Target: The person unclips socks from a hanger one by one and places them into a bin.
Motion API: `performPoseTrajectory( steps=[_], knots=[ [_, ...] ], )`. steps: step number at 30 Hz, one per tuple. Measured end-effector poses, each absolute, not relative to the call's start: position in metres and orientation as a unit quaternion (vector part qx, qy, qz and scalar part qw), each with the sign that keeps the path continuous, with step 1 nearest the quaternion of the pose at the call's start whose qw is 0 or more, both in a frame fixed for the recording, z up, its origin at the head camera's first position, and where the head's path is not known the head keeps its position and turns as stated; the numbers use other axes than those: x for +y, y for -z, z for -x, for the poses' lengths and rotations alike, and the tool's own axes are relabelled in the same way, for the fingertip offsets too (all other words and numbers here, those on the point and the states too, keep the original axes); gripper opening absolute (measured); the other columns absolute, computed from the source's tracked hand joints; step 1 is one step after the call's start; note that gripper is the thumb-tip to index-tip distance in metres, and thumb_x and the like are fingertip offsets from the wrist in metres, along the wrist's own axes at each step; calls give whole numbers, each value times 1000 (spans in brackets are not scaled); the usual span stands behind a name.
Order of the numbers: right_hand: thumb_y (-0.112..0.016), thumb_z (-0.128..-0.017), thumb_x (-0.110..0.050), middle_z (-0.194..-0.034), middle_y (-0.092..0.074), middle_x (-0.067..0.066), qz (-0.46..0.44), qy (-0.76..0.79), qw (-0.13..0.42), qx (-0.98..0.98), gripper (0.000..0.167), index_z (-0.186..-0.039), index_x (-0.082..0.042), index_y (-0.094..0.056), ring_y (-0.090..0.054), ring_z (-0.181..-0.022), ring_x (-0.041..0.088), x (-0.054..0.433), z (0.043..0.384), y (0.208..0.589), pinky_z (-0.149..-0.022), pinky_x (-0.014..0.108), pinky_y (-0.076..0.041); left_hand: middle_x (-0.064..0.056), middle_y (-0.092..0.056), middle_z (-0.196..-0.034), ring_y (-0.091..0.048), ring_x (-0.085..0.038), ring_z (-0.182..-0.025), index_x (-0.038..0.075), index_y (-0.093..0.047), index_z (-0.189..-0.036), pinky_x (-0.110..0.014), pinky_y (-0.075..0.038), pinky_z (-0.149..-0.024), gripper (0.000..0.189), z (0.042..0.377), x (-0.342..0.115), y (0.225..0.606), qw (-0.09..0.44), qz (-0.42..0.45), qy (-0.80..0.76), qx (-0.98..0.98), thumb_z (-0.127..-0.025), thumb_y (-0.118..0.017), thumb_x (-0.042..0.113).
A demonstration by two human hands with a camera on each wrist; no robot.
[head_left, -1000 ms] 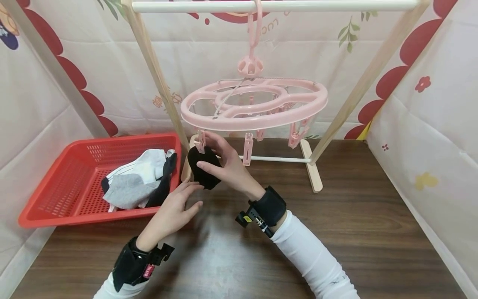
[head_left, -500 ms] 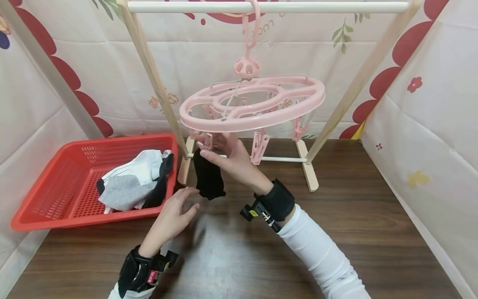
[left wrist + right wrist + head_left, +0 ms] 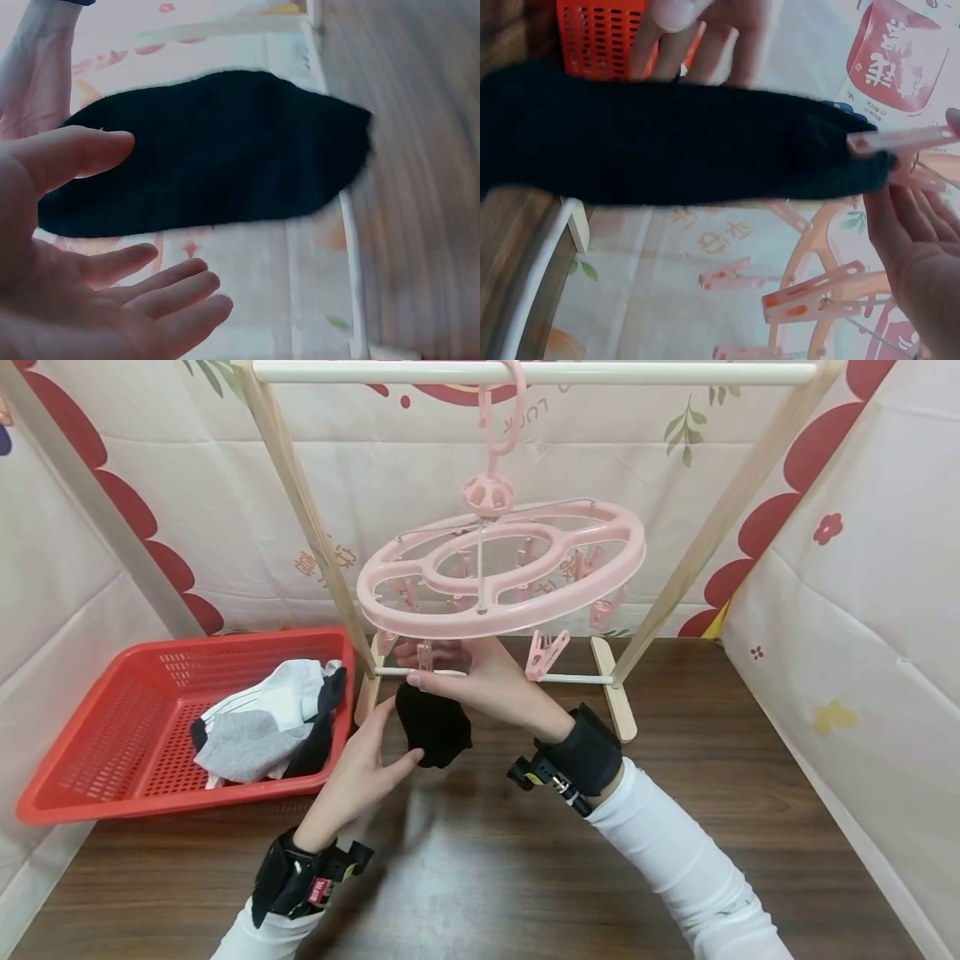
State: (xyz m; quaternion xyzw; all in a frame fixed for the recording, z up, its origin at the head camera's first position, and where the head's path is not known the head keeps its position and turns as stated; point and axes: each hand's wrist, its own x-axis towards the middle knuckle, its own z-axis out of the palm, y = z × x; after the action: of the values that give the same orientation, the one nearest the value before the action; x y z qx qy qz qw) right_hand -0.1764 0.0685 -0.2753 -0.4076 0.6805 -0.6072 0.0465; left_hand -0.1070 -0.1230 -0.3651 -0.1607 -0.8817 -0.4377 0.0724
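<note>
A black sock [image 3: 435,727] hangs below the near left rim of a round pink clip hanger [image 3: 457,625]. In the right wrist view the sock's upper end sits in the jaws of a pink clothespin [image 3: 900,141]. My right hand [image 3: 498,685] pinches that clothespin, thumb at its handle end, with its other fingers partly hidden behind. My left hand [image 3: 360,777] is beside the sock's lower part with thumb and fingers spread. In the left wrist view that thumb overlaps the sock, while the fingers extend loosely without curling round it.
A red basket [image 3: 97,693] with white, grey and dark socks [image 3: 262,731] stands on the table at left. The hanger hooks over a white rod [image 3: 637,372] on a wooden stand [image 3: 693,535]. Several other clothespins [image 3: 546,653] dangle around it. Printed cloth walls enclose the table.
The pink ring has turned and tilted lower at the near left. My right hand has shifted from the sock's side to the clothespin. My left hand has risen to the sock, its thumb overlapping it.
</note>
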Motion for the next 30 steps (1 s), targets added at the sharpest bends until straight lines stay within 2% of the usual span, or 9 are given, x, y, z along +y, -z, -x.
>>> performPoseTrajectory(
  steps=[3, 7, 11, 14, 19, 22, 25, 29, 30],
  knots=[
    [-68, -87, 0, -112, -67, 10, 410, 600, 64, 684, 49, -133, -2, -49, -64, -105, 20, 74, 176, 274, -89, 36, -50, -17, -51, -135, -49, -29, -123, 2, -42, -139, -51, -39, -98, 62, 112, -114, 362, 99, 168, 458, -867, -86, -71, 10],
    [-69, -88, -4, -112, -68, 7, 418, 572, 83, 701, 43, -128, -2, -54, -65, -102, 19, 82, 177, 271, -84, 36, -51, -11, -65, -111, -62, -23, -102, 3, -58, -120, -45, -49, -85, 32, 115, -105, 359, 127, 170, 497, -841, -88, -64, 2],
    [-69, -88, -6, -109, -69, 6, 444, 538, 90, 711, 34, -121, -2, -61, -65, -100, 18, 92, 180, 265, -85, 36, -50, -7, -66, -91, -65, -17, -86, 2, -64, -101, -39, -53, -75, 15, 116, -100, 358, 128, 179, 517, -827, -89, -59, -6],
    [-72, -86, -5, -107, -68, 5, 464, 498, 53, 731, 34, -119, -4, -62, -59, -108, 14, 99, 180, 257, -95, 33, -43, -5, -67, -86, -64, -14, -81, 4, -66, -96, -36, -52, -70, 14, 116, -99, 360, 136, 186, 501, -834, -89, -58, -6],
    [-69, -86, 1, -95, -70, 7, 471, 472, 52, 744, 26, -112, -1, -63, -63, -100, 19, 108, 172, 242, -98, 35, -39, -4, -69, -86, -62, -13, -78, 6, -67, -93, -34, -50, -66, 15, 115, -96, 364, 147, 201, 480, -841, -88, -59, -6],
    [-70, -86, -1, -108, -67, 6, 456, 453, 46, 765, 32, -117, 0, -61, -58, -110, 19, 112, 167, 237, -101, 34, -36, -3, -69, -85, -63, -13, -79, 6, -68, -92, -32, -50, -65, 15, 114, -94, 365, 143, 206, 476, -843, -87, -60, -6],
    [-72, -86, -5, -112, -66, 3, 447, 435, 41, 781, 37, -121, -2, -61, -51, -117, 16, 117, 167, 237, -103, 33, -32, -2, -69, -84, -65, -12, -77, 7, -69, -91, -30, -50, -64, 16, 112, -93, 364, 134, 204, 474, -846, -86, -60, -6],
    [-66, -89, -1, -99, -72, 6, 459, 457, 74, 759, 28, -117, -1, -62, -63, -101, 17, 122, 171, 242, -100, 35, -37, -1, -70, -82, -65, -9, -73, 7, -71, -91, -29, -50, -63, 17, 110, -93, 363, 122, 201, 470, -851, -83, -62, -6],
    [-66, -89, -1, -100, -71, 5, 458, 460, 72, 758, 29, -118, -2, -62, -63, -102, 18, 123, 172, 244, -101, 36, -37, -1, -70, -82, -64, -9, -71, 7, -72, -90, -29, -50, -62, 17, 109, -93, 362, 121, 200, 467, -853, -83, -62, -6]
  ],
)
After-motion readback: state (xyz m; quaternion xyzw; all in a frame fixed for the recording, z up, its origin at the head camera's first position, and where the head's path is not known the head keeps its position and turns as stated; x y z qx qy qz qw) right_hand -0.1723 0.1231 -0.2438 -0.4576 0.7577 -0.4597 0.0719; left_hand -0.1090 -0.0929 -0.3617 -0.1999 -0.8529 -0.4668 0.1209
